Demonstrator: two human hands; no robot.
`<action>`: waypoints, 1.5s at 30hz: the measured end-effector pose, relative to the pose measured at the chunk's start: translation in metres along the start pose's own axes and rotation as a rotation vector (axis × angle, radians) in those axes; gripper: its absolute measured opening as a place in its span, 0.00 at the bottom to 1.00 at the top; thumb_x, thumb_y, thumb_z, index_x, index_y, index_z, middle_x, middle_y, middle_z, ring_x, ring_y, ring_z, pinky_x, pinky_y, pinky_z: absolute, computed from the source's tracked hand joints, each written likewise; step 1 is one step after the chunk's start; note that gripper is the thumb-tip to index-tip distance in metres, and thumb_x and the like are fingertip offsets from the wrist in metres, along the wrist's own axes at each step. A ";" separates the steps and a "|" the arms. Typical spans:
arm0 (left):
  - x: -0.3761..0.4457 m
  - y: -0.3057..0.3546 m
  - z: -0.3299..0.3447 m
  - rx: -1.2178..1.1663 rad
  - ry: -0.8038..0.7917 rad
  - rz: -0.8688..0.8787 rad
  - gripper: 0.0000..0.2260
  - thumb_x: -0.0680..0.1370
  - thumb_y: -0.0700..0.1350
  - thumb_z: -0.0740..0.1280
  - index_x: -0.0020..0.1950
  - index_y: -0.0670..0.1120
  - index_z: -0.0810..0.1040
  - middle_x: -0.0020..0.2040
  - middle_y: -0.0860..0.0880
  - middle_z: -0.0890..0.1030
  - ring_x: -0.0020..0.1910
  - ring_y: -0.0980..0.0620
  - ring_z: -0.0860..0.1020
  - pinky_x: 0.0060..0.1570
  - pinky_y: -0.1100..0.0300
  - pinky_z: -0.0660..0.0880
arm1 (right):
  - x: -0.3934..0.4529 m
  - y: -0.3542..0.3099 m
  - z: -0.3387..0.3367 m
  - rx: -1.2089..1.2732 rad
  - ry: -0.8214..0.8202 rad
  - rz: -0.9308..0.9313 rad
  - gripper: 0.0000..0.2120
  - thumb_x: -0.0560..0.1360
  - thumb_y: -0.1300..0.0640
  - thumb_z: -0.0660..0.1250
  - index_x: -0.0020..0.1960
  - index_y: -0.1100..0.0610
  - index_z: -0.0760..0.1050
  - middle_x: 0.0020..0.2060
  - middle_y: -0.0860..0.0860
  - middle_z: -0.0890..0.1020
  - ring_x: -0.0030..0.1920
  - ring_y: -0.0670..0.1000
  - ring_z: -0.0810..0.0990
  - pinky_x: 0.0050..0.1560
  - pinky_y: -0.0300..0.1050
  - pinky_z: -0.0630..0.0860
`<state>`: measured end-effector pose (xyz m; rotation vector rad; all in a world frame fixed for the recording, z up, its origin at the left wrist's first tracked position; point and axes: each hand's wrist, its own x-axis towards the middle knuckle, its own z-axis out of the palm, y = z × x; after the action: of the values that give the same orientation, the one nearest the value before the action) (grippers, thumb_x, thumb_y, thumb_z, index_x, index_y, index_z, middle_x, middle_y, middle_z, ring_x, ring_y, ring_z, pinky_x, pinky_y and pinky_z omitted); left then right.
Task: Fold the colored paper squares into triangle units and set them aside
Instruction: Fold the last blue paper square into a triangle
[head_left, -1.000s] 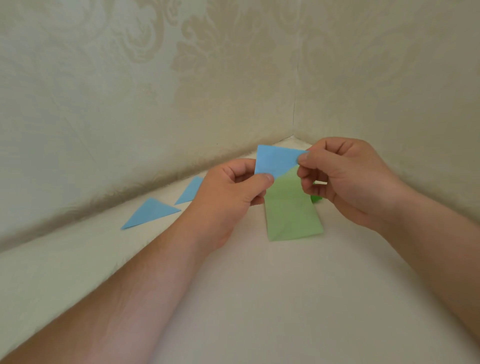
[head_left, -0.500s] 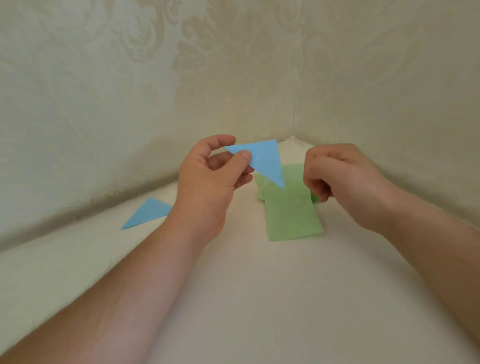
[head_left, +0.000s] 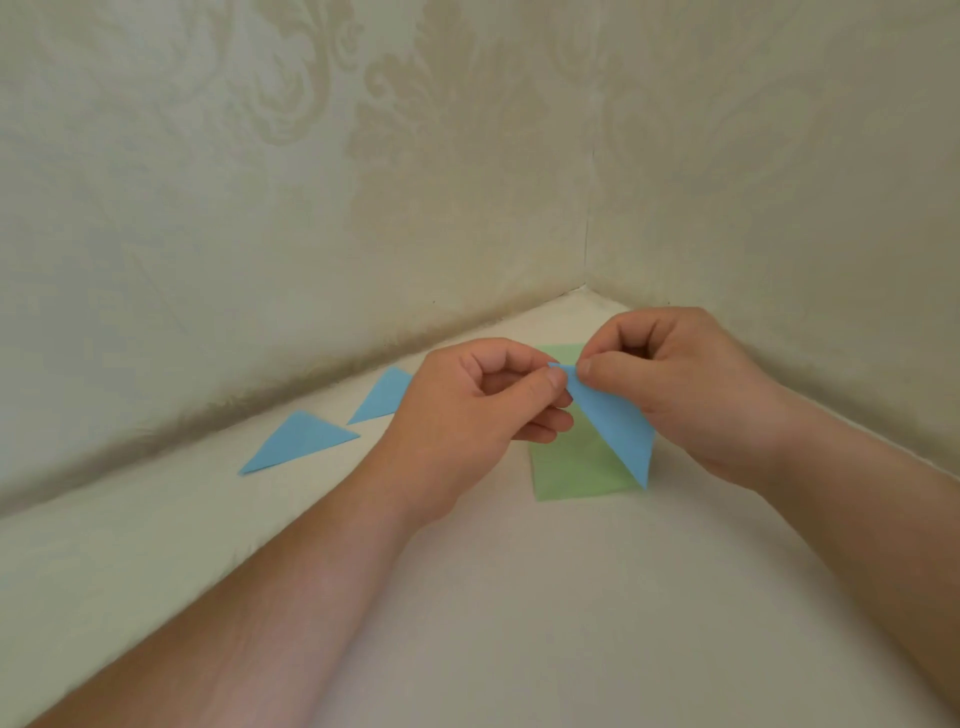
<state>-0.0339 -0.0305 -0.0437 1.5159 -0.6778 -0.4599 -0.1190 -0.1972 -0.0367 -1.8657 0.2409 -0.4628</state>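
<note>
A blue paper triangle (head_left: 615, 423) hangs in the air above the table, its long point aimed down and right. My left hand (head_left: 467, 410) and my right hand (head_left: 675, 384) both pinch its top corner between thumb and forefinger. Under it a stack of green paper squares (head_left: 571, 467) lies flat on the table, partly hidden by my hands and the blue piece. Two folded blue triangles rest on the table to the left: one (head_left: 298, 441) farther left, the other (head_left: 382, 395) just behind my left hand.
The cream table (head_left: 519, 597) sits in a corner. Patterned beige walls (head_left: 311, 208) rise close behind and to the right of the papers. My bare forearms reach in from the bottom left and the right edge.
The blue piece went from both hands to the left hand alone as a folded triangle. Now my right hand grips it again and it has swung point-down over the green stack.
</note>
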 end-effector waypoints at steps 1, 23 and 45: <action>0.000 0.000 0.000 0.016 0.005 0.001 0.04 0.80 0.37 0.70 0.46 0.42 0.83 0.39 0.44 0.86 0.38 0.49 0.85 0.43 0.57 0.83 | 0.000 0.000 0.000 -0.017 -0.003 0.008 0.07 0.75 0.63 0.71 0.38 0.61 0.81 0.31 0.51 0.77 0.33 0.47 0.70 0.30 0.38 0.66; 0.002 -0.006 -0.005 0.431 0.027 0.159 0.09 0.75 0.38 0.72 0.41 0.51 0.82 0.33 0.54 0.80 0.29 0.58 0.71 0.33 0.67 0.68 | -0.005 0.001 0.010 -0.218 -0.096 -0.010 0.06 0.72 0.60 0.72 0.37 0.52 0.83 0.29 0.45 0.79 0.30 0.43 0.72 0.33 0.42 0.70; 0.009 0.010 -0.021 0.197 0.257 0.100 0.08 0.77 0.36 0.69 0.40 0.46 0.81 0.31 0.50 0.80 0.29 0.53 0.74 0.34 0.63 0.74 | 0.005 -0.005 -0.014 -0.098 0.093 0.116 0.09 0.73 0.65 0.66 0.34 0.62 0.77 0.27 0.51 0.77 0.29 0.48 0.73 0.33 0.43 0.69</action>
<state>-0.0146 -0.0204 -0.0314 1.6821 -0.6059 -0.1203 -0.1210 -0.2088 -0.0273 -1.9161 0.4388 -0.4661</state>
